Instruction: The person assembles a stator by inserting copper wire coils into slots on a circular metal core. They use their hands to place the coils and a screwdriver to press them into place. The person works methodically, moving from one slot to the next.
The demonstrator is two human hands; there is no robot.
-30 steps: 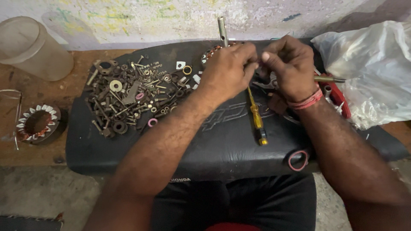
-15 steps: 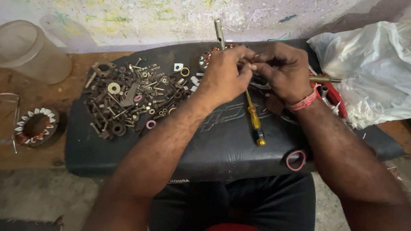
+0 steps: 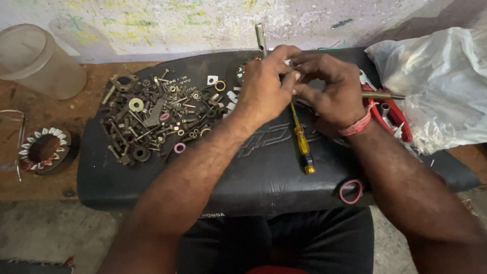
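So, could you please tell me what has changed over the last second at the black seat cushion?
Very little has changed. The left hand and right hand have stayed pressed together, fingertips pinching something too small to identify; the fingers shifted only slightly. The yellow-handled screwdriver lies below them as before. The pile of nuts and bolts, red ring, plastic container and plastic bag have not moved.

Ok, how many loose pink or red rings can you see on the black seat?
2: a small pink ring at the near edge of the hardware pile, and a larger red ring near the seat's front right edge. Others may be buried.
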